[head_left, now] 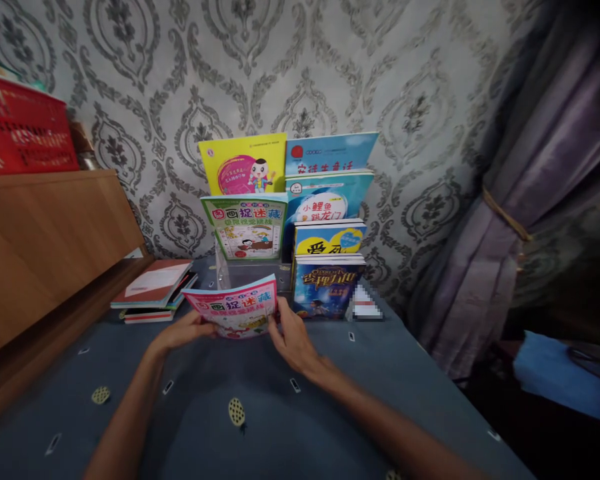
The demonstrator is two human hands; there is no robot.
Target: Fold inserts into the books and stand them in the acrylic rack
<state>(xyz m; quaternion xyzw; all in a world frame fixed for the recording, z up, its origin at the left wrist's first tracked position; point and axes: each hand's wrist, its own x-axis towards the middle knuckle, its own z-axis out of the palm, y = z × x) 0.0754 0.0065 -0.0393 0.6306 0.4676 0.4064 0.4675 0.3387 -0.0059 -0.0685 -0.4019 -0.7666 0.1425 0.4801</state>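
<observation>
Forearms (380,413) before a bowed, pink-bordered book (237,312)

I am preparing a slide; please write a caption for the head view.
Left hand and right hand hold a pink-edged book before tiered books and patterned wallpaper.

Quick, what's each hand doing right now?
Left hand: closed, holding the left edge of the thin pink-bordered paper book.
Right hand: closed, holding the same book's right edge.
</observation>
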